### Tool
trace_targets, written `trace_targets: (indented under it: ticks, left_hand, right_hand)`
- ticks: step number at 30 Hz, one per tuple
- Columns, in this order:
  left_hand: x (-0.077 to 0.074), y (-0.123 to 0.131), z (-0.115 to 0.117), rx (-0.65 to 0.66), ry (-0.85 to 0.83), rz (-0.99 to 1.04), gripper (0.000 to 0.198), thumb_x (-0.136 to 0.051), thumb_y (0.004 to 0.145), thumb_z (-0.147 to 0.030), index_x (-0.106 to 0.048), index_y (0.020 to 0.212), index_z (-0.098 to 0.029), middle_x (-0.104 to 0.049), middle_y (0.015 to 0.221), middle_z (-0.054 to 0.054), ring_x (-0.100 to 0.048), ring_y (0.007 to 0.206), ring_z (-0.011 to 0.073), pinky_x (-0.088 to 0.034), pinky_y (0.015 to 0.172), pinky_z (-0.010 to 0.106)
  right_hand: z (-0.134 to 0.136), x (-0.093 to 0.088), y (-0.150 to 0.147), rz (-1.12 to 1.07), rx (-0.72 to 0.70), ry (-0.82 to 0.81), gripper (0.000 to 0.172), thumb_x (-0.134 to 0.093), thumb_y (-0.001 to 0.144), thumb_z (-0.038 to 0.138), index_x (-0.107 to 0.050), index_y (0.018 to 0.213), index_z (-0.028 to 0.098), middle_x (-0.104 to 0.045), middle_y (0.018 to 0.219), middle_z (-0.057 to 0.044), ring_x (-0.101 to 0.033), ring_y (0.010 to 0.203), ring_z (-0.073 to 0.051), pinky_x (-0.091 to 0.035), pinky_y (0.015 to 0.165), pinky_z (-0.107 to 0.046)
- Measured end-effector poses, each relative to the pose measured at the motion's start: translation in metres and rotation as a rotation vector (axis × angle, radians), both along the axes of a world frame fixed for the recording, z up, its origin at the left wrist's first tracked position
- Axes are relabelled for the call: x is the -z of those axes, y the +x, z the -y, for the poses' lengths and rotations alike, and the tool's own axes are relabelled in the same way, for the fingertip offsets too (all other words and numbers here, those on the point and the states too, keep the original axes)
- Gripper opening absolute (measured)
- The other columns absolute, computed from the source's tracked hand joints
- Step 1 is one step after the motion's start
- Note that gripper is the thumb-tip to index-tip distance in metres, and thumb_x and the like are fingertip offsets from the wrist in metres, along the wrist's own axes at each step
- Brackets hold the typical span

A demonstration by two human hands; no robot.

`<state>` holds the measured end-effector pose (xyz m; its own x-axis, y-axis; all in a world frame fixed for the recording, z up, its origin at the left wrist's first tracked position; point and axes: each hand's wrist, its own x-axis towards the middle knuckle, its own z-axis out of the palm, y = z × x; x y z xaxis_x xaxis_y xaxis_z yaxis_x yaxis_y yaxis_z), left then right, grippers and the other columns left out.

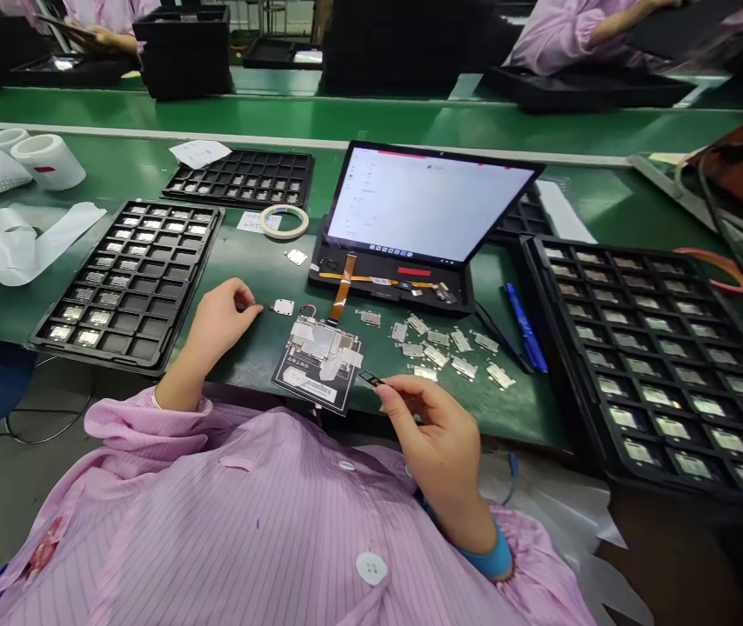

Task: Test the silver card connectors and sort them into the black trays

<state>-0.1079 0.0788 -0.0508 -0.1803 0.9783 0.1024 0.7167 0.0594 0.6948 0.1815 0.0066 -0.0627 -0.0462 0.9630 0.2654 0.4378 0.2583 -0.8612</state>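
My right hand point(440, 435) pinches a small black card tray point(371, 378) between thumb and forefinger, just off the right edge of a circuit board on a black battery pack point(316, 365). A brown ribbon cable point(344, 291) runs from the board up toward the tablet. My left hand point(221, 322) rests over the table with fingers curled and thumb and forefinger tips close together. Whether anything sits between them is hidden. Beside those fingertips lies a small white metal-plated board point(283, 307). Several small silver modules point(437, 356) are scattered right of the battery pack.
A lit tablet point(427, 204) leans in a black tray point(391, 291). Partitioned trays of modules stand left point(137, 278), at the back point(241, 178) and right point(665, 365). A tape roll point(284, 222), blue pen point(525, 330) and white label rolls point(49, 161) lie around. Co-workers sit opposite.
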Motion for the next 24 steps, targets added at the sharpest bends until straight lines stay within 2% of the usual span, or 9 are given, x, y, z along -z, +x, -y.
trace_targets:
  ticks: [3,5,7,9,13,15,18,20,24]
  left_hand:
    - [-0.01,0.018,0.014,0.169,-0.014,0.42,0.019,-0.07,0.081,-0.027,-0.053,0.081,-0.019,-0.071,0.092,0.005,-0.068,0.093,0.0208,-0.05,0.077,0.03]
    - [-0.016,0.036,0.027,0.338,-0.157,0.805,0.025,-0.073,0.079,-0.029,-0.051,0.081,-0.019,-0.072,0.088,0.005,-0.071,0.093,0.0211,-0.05,0.07,0.025]
    - [-0.022,0.053,0.039,0.444,-0.343,1.014,0.025,-0.075,0.08,-0.032,-0.055,0.083,-0.018,-0.073,0.081,0.005,-0.072,0.084,0.0199,-0.049,0.062,0.022]
    - [-0.026,0.066,0.049,0.48,-0.446,1.042,0.022,-0.074,0.083,-0.034,-0.063,0.088,-0.016,-0.073,0.076,0.004,-0.07,0.073,0.0166,-0.048,0.057,0.021]
    - [-0.029,0.075,0.06,0.451,-0.48,0.978,0.024,-0.069,0.088,-0.035,-0.075,0.101,-0.017,-0.067,0.057,0.0,-0.059,0.051,0.0099,-0.039,0.043,0.017]
    - [-0.029,0.075,0.062,0.426,-0.48,1.015,0.025,-0.07,0.087,-0.035,-0.076,0.105,-0.019,-0.073,0.07,0.003,-0.067,0.065,0.0125,-0.046,0.048,0.016]
    - [-0.028,0.076,0.064,0.375,-0.46,1.09,0.025,-0.073,0.086,-0.037,-0.077,0.106,-0.022,-0.077,0.1,0.005,-0.072,0.092,0.0173,-0.058,0.071,0.02]
    - [-0.027,0.077,0.066,0.323,-0.439,1.1,0.027,-0.076,0.084,-0.035,-0.077,0.107,-0.024,-0.077,0.101,0.004,-0.072,0.087,0.0151,-0.06,0.076,0.021]
    - [-0.025,0.083,0.069,0.259,-0.398,1.099,0.031,-0.08,0.079,-0.031,-0.076,0.109,-0.025,-0.078,0.091,0.002,-0.073,0.079,0.0135,-0.061,0.075,0.021]
  right_hand:
    - [0.0,-0.012,-0.006,-0.154,-0.028,-0.125,0.011,-0.067,0.089,0.032,-0.067,0.084,0.022,-0.065,0.073,0.0,-0.057,0.059,-0.012,-0.044,0.054,-0.026]
    - [-0.001,-0.023,-0.01,-0.267,-0.068,-0.199,0.014,-0.067,0.088,0.033,-0.065,0.082,0.021,-0.065,0.07,0.001,-0.055,0.056,-0.011,-0.041,0.05,-0.024]
    - [-0.003,-0.033,-0.013,-0.344,-0.103,-0.254,0.016,-0.066,0.088,0.033,-0.063,0.08,0.021,-0.065,0.069,0.001,-0.053,0.054,-0.01,-0.039,0.047,-0.022]
    - [-0.003,-0.039,-0.015,-0.4,-0.136,-0.317,0.017,-0.066,0.088,0.033,-0.061,0.078,0.02,-0.066,0.068,0.001,-0.052,0.052,-0.009,-0.037,0.044,-0.021]
    - [-0.001,-0.04,-0.012,-0.457,-0.174,-0.4,0.019,-0.067,0.087,0.033,-0.059,0.076,0.02,-0.067,0.067,0.0,-0.053,0.05,-0.009,-0.036,0.04,-0.019]
    - [0.0,-0.038,-0.011,-0.461,-0.16,-0.383,0.017,-0.066,0.087,0.031,-0.059,0.076,0.02,-0.067,0.069,0.0,-0.055,0.052,-0.009,-0.037,0.041,-0.019]
    - [0.001,-0.038,-0.01,-0.453,-0.148,-0.352,0.015,-0.065,0.087,0.027,-0.06,0.076,0.02,-0.066,0.068,0.001,-0.056,0.054,-0.009,-0.038,0.044,-0.02]
    - [0.001,-0.038,-0.011,-0.445,-0.156,-0.346,0.014,-0.064,0.087,0.026,-0.06,0.075,0.02,-0.066,0.067,0.002,-0.055,0.052,-0.008,-0.039,0.045,-0.02]
    - [0.001,-0.039,-0.013,-0.426,-0.17,-0.354,0.015,-0.064,0.086,0.026,-0.059,0.074,0.019,-0.066,0.069,0.001,-0.054,0.052,-0.008,-0.04,0.046,-0.022]
